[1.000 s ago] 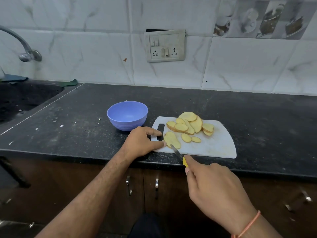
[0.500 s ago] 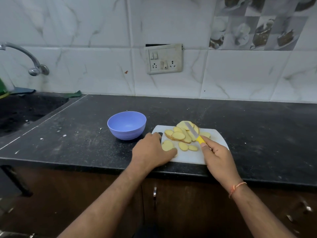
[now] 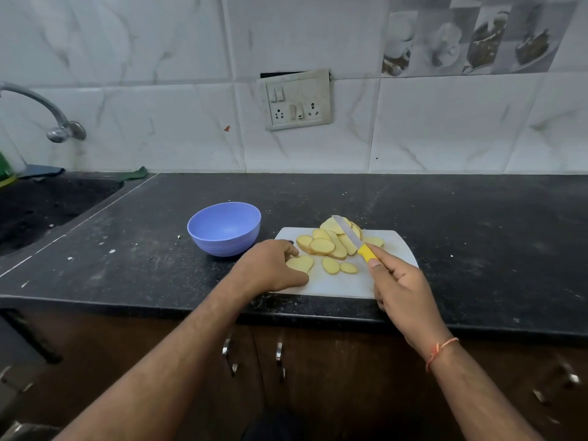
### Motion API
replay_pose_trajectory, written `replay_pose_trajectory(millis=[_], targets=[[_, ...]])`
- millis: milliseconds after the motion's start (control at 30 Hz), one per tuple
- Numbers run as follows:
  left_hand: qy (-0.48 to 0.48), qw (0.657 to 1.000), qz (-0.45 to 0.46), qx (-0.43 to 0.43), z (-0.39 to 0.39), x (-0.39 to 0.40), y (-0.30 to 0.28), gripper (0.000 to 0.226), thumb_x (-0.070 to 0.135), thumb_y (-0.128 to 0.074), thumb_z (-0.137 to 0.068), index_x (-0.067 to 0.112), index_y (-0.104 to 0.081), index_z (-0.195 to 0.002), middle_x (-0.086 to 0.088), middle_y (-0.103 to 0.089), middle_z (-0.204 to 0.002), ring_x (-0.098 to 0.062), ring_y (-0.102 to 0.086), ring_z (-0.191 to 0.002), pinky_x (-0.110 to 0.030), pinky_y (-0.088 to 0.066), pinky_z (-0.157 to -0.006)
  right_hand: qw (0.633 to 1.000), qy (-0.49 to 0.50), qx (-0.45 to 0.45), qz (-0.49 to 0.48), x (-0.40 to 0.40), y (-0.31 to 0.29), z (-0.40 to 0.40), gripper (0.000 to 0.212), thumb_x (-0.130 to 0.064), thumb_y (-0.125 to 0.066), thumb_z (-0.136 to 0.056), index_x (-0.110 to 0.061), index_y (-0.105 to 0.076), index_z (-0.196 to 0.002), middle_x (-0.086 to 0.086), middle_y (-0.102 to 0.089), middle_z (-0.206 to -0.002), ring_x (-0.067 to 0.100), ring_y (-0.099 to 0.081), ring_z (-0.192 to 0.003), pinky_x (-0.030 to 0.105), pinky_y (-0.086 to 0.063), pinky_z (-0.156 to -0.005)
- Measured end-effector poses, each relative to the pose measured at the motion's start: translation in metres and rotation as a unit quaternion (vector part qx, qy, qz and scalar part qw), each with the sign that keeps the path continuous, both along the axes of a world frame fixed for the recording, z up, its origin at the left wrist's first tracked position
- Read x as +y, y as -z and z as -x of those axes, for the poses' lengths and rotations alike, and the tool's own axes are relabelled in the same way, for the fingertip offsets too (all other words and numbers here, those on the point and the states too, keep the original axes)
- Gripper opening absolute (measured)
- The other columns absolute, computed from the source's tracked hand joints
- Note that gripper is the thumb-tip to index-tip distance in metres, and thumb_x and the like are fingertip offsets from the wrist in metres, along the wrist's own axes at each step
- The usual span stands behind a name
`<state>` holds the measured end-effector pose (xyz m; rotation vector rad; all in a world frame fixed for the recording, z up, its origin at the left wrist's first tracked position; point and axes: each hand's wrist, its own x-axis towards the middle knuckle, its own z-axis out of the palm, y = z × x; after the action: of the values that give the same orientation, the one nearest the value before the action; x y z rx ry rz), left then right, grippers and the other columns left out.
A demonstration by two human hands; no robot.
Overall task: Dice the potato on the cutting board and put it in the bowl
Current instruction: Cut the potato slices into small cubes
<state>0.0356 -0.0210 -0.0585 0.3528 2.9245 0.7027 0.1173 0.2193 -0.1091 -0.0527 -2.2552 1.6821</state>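
A white cutting board (image 3: 394,249) lies near the counter's front edge with several potato slices (image 3: 331,246) piled and scattered on it. An empty blue bowl (image 3: 224,229) stands just left of the board. My left hand (image 3: 270,268) rests on the board's left end, fingertips touching a large slice (image 3: 300,263). My right hand (image 3: 401,284) grips a yellow-handled knife (image 3: 348,235), its blade lying across the pile of slices and pointing away from me.
The black counter (image 3: 461,224) runs to a tiled wall with a switch plate (image 3: 296,100). A dark sink (image 3: 38,205) and a tap (image 3: 47,113) are at the far left. Cabinet doors with metal handles (image 3: 229,354) sit below the counter.
My right hand has carried the knife from the board's front left up and right, onto the slice pile. My left hand slid slightly onto the board, over a slice.
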Motion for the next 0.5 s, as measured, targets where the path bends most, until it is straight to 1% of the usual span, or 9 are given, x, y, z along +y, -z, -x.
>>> replay_pose_trajectory(millis=[67,133,167,267,333,367,433,467,500], targets=[[0.014,0.999,-0.039,-0.015,0.006,-0.006,-0.001,0.064,0.031,-0.083,-0.078,0.028,-0.066,-0.14,0.015,-0.066,-0.115,-0.006,-0.065,-0.104,-0.021,-0.051,-0.085,1.0,-0.002,0.002,0.003,0.001,0.0,0.0,0.036,-0.032,-0.052,-0.107,-0.039,-0.058,-0.142,-0.028,-0.05,-0.06,0.001,-0.047,-0.061,0.022,-0.039,-0.062],[0.033,0.996,-0.077,-0.038,0.013,-0.013,-0.002,0.063,0.021,-0.085,-0.078,0.027,-0.068,-0.139,0.014,-0.067,-0.124,-0.005,-0.065,-0.111,-0.014,-0.048,-0.084,1.0,-0.002,0.0,0.002,0.001,0.0,0.0,0.035,-0.032,-0.052,-0.107,-0.041,-0.059,-0.141,-0.023,-0.049,-0.057,0.003,-0.045,-0.057,0.026,-0.039,-0.059],[0.047,0.993,-0.095,-0.05,0.015,-0.015,-0.002,0.062,0.017,-0.085,-0.078,0.028,-0.069,-0.137,0.014,-0.068,-0.128,-0.004,-0.065,-0.113,-0.012,-0.048,-0.084,1.0,-0.001,0.0,0.0,0.001,0.0,0.0,0.035,-0.033,-0.052,-0.107,-0.041,-0.058,-0.141,-0.024,-0.049,-0.058,0.002,-0.046,-0.057,0.025,-0.039,-0.059],[0.089,0.983,-0.139,-0.077,0.022,-0.021,0.002,0.059,0.01,-0.083,-0.079,0.034,-0.074,-0.132,0.016,-0.067,-0.135,-0.001,-0.063,-0.116,-0.016,-0.048,-0.095,1.0,0.002,0.001,-0.009,0.0,0.0,-0.002,0.037,-0.034,-0.053,-0.107,-0.039,-0.058,-0.143,-0.031,-0.05,-0.063,-0.001,-0.048,-0.066,0.02,-0.04,-0.063],[0.108,0.978,-0.156,-0.086,0.023,-0.023,0.005,0.06,0.007,-0.081,-0.081,0.036,-0.073,-0.133,0.021,-0.066,-0.135,0.001,-0.061,-0.117,-0.017,-0.048,-0.098,1.0,0.003,-0.003,-0.014,0.001,-0.001,-0.004,0.039,-0.035,-0.052,-0.107,-0.037,-0.057,-0.145,-0.021,-0.048,-0.059,0.004,-0.043,-0.061,0.029,-0.039,-0.059],[0.115,0.977,-0.16,-0.086,0.023,-0.025,0.006,0.061,0.006,-0.08,-0.082,0.036,-0.072,-0.135,0.022,-0.066,-0.134,0.001,-0.061,-0.118,-0.016,-0.048,-0.097,1.0,0.005,-0.003,-0.024,0.0,-0.002,-0.006,0.039,-0.035,-0.052,-0.107,-0.036,-0.056,-0.146,-0.017,-0.048,-0.056,0.01,-0.043,-0.059,0.032,-0.038,-0.057],[0.122,0.977,-0.16,-0.065,0.022,-0.029,0.01,0.064,0.008,-0.08,-0.082,0.038,-0.069,-0.138,0.023,-0.068,-0.129,-0.003,-0.062,-0.115,-0.013,-0.049,-0.09,0.998,0.009,0.005,-0.066,-0.003,-0.006,-0.011,0.039,-0.036,-0.052,-0.107,-0.037,-0.056,-0.146,-0.021,-0.059,-0.061,0.013,-0.048,-0.061,0.033,-0.043,-0.058],[0.116,0.98,-0.156,-0.034,0.02,-0.031,0.014,0.064,0.014,-0.082,-0.082,0.039,-0.068,-0.139,0.022,-0.067,-0.126,-0.004,-0.062,-0.113,-0.013,-0.048,-0.087,0.995,0.007,0.01,-0.098,-0.005,-0.007,-0.014,0.039,-0.037,-0.051,-0.107,-0.039,-0.056,-0.146,-0.025,-0.065,-0.067,0.013,-0.053,-0.062,0.032,-0.047,-0.06],[0.1,0.983,-0.154,0.009,0.017,-0.033,0.019,0.063,0.022,-0.086,-0.081,0.04,-0.067,-0.138,0.023,-0.066,-0.125,-0.004,-0.062,-0.112,-0.015,-0.048,-0.086,0.991,0.003,0.012,-0.137,-0.007,-0.009,-0.017,0.039,-0.039,-0.051,-0.107,-0.041,-0.056,-0.146,-0.023,-0.067,-0.069,0.011,-0.054,-0.059,0.032,-0.048,-0.058]])
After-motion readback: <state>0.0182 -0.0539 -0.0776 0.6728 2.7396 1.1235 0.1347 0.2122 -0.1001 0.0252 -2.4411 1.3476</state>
